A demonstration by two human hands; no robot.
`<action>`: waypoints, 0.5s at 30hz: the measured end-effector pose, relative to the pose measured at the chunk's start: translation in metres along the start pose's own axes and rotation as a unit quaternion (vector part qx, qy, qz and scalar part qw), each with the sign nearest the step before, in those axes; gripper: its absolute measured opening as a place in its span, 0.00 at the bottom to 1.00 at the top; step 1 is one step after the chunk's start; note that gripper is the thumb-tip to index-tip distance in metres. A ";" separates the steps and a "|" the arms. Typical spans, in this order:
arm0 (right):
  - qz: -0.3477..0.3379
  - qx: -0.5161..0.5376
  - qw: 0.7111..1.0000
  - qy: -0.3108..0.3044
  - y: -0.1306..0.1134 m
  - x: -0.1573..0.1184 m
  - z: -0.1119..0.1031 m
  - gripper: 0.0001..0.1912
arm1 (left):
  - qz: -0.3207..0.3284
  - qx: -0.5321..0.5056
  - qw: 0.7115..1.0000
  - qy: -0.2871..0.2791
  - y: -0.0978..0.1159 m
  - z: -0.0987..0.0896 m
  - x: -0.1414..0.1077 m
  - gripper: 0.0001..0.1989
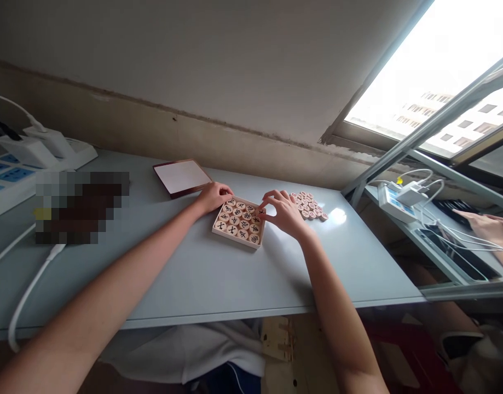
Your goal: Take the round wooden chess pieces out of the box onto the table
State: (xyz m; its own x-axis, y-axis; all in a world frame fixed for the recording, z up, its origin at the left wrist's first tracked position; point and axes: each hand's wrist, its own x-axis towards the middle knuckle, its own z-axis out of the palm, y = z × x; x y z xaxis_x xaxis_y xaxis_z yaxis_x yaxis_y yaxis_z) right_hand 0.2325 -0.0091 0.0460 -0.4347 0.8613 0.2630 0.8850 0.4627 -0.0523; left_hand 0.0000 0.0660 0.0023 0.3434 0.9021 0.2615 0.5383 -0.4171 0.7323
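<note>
A shallow wooden box (215, 228) lies on the grey table (202, 279), filled with several round wooden chess discs (238, 221) marked in black. My left hand (213, 196) rests curled on the box's far left corner, steadying it. My right hand (283, 213) is at the box's far right corner, thumb and forefinger pinching a disc at the edge of the rows. A loose pile of discs with red marks (308, 206) lies just right of my right hand.
The box's dark-rimmed lid (182, 177) lies upside down behind the left hand. Power strips and white cables (29, 156) fill the far left. Another person's hand (487, 225) works at a neighbouring desk on the right, near a charger (394, 201).
</note>
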 end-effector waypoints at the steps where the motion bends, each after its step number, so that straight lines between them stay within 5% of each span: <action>1: 0.001 0.005 1.000 0.004 0.001 0.000 0.001 0.10 | -0.001 -0.001 1.000 -0.001 0.000 0.000 0.000 0.15; 15: -0.004 0.059 0.998 0.002 0.003 0.000 0.003 0.09 | 0.002 0.012 1.000 -0.002 -0.001 0.000 0.000 0.15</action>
State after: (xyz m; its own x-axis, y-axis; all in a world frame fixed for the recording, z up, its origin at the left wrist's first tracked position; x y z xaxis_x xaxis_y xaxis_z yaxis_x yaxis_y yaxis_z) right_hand 0.2352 -0.0073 0.0432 -0.4403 0.8573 0.2668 0.8560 0.4905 -0.1635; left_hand -0.0003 0.0667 0.0020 0.3487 0.9001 0.2613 0.5547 -0.4229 0.7165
